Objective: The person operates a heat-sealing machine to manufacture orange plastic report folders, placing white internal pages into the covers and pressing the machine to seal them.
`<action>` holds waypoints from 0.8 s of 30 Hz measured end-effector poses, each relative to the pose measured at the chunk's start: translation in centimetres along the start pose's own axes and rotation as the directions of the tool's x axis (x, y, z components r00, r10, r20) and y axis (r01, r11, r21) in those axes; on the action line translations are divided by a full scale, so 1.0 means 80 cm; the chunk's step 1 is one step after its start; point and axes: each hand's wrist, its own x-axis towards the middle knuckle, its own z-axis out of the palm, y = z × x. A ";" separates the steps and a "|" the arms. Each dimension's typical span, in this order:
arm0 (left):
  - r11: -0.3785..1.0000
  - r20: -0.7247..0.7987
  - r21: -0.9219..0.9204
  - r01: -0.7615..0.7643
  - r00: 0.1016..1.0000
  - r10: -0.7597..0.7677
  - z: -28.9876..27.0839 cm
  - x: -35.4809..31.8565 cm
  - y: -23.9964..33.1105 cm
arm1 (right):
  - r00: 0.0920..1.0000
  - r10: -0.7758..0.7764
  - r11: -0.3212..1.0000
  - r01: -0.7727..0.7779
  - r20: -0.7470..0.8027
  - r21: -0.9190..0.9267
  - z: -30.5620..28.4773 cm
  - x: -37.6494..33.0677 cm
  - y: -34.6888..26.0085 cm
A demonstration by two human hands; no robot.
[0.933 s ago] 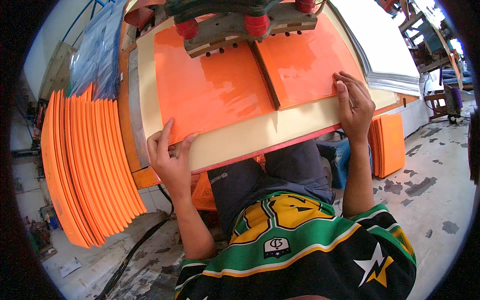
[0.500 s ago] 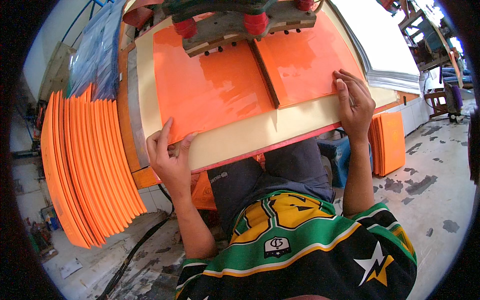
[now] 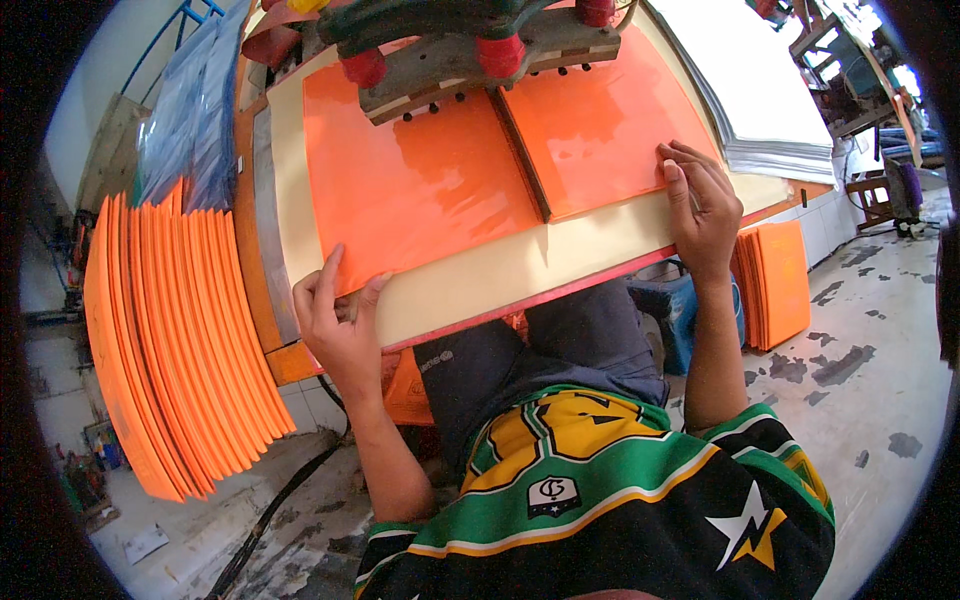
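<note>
A glossy orange folder cover [image 3: 430,190] lies spread flat on a cream board with a red front edge. A dark strip [image 3: 525,165] runs down its middle. At its near left corner is my left hand [image 3: 342,312], with the index finger along the side edge and the thumb at the front edge. My right hand [image 3: 704,205] pinches the right edge between thumb and fingers. Over the cover's far part stands a dark metal press head [image 3: 490,75] with red round parts, hiding what lies beneath.
Many upright orange folders [image 3: 185,340] stand in a row at the left of the table. Clear plastic sheets [image 3: 190,120] lie behind them. A white sheet stack [image 3: 750,100] is at the far right. More orange folders [image 3: 775,285] and a blue stool [image 3: 665,320] are below the table.
My view has shifted slightly. Both hands keep their hold at the cover's edges, and the cover stays in place under the press head.
</note>
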 end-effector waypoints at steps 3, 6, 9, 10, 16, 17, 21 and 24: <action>0.999 -0.018 0.012 -0.029 0.999 0.030 0.001 -0.001 -0.004 | 1.000 -0.018 1.000 0.018 -0.002 -0.008 0.001 0.001 -0.001; 1.000 -0.022 0.003 -0.014 1.000 0.014 0.000 -0.002 -0.002 | 1.000 -0.019 0.999 0.019 -0.008 -0.026 0.001 0.001 0.001; 0.995 -0.080 -0.005 -0.096 0.992 0.095 0.003 -0.003 -0.008 | 1.000 -0.003 0.999 0.003 -0.005 -0.043 0.001 0.002 -0.002; 0.996 -0.083 -0.008 -0.093 0.992 0.092 0.002 -0.005 -0.007 | 1.000 -0.007 0.999 0.007 -0.003 -0.044 0.001 0.001 -0.002; 0.927 -0.100 0.248 -0.281 0.944 0.313 -0.006 0.000 -0.005 | 1.000 -0.024 1.000 0.024 0.003 0.000 0.001 0.001 -0.001; 0.916 -0.033 0.249 -0.315 0.942 0.333 -0.007 0.000 -0.008 | 1.000 -0.027 1.000 0.027 -0.001 -0.005 0.001 0.002 -0.001; 0.942 0.090 0.162 -0.295 0.955 0.284 -0.005 0.001 -0.010 | 0.999 -0.032 0.999 0.032 -0.011 -0.004 0.000 0.002 -0.001; 0.933 0.077 0.186 -0.307 0.952 0.297 -0.004 0.000 -0.010 | 1.000 -0.027 1.000 0.027 0.000 -0.004 0.000 0.002 -0.001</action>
